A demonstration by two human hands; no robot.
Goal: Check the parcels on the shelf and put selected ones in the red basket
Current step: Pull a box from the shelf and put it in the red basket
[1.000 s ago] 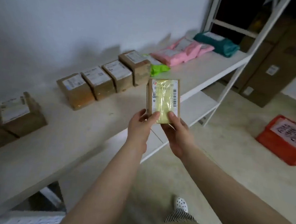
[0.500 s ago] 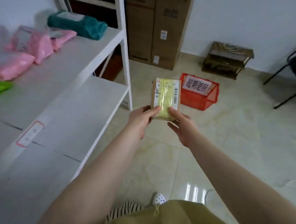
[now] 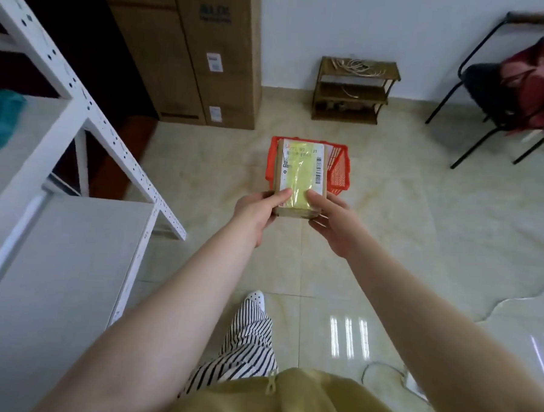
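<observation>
Parcel [image 3: 299, 175] sits clamped between your left hand [image 3: 258, 206] and right hand [image 3: 333, 223], both in a closed grip, held up in front of the red basket [image 3: 340, 170] on the floor. You have it picked; dropping it in remains.

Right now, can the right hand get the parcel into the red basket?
Probably yes. The right hand and left hand both grip the parcel, held out toward the basket on the floor ahead. Nothing lies between, though a lean or step looks needed.
</observation>
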